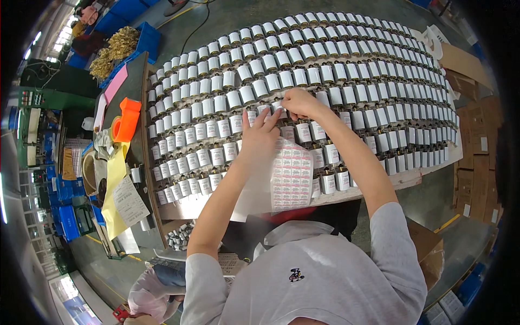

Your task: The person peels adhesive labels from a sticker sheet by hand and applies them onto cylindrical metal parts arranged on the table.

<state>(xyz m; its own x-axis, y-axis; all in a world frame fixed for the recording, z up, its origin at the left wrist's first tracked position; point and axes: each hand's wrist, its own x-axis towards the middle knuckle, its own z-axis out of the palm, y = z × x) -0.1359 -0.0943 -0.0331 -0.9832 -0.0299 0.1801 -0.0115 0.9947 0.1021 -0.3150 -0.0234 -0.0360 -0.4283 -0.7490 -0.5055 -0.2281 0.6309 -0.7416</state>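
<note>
Rows of small white-sleeved metal cylinders point(281, 58) cover the board. Several nearer ones carry a printed label on the sleeve; farther ones look plain. My left hand point(259, 138) lies with fingers spread, its fingertips touching a cylinder in the middle rows. Just right of them, my right hand point(304, 104) is closed with fingers curled and pinched over the same spot; what they grip is hidden. Below the hands a sheet of small red-and-white labels point(292, 176) lies over the near cylinders, with clear-looking backing beside it under my left wrist.
On the left side table stand an orange tape dispenser point(127, 119) and papers point(129, 200). Beyond it is a blue crate point(147, 43) of gold-coloured parts. Cardboard boxes point(476, 162) stand at the right. Another person point(151, 290) sits at lower left.
</note>
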